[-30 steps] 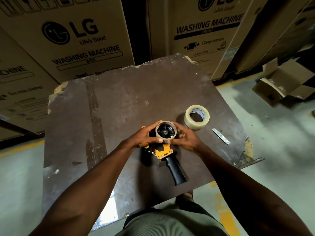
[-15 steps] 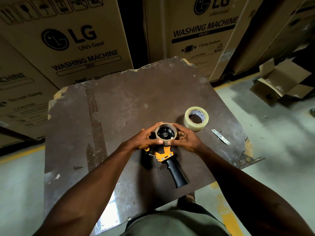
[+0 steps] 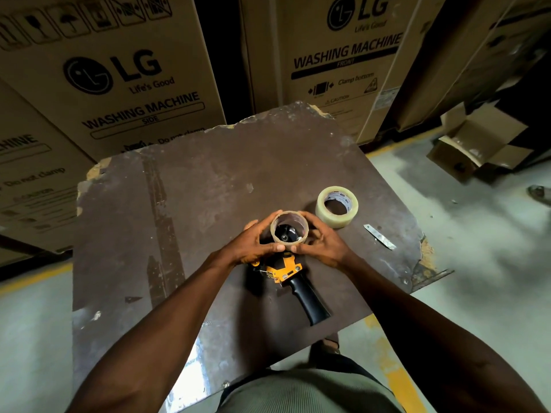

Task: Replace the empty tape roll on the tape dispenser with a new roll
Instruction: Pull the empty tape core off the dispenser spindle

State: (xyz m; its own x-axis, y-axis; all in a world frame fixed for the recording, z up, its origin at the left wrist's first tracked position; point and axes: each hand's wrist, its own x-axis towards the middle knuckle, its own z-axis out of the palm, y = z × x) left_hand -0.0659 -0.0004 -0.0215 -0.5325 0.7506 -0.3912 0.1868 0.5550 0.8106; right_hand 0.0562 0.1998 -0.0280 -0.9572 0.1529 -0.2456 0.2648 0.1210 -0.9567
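Head view: both hands, left hand [image 3: 253, 245] and right hand [image 3: 323, 245], clasp the empty core [image 3: 288, 227], now lifted higher off the dispenser [image 3: 286, 269] hub than a second ago. I judge removal nearly done; new roll [image 3: 337, 210] waits just right.

"lg washing machine" on cardboard boxes [image 3: 125, 84]
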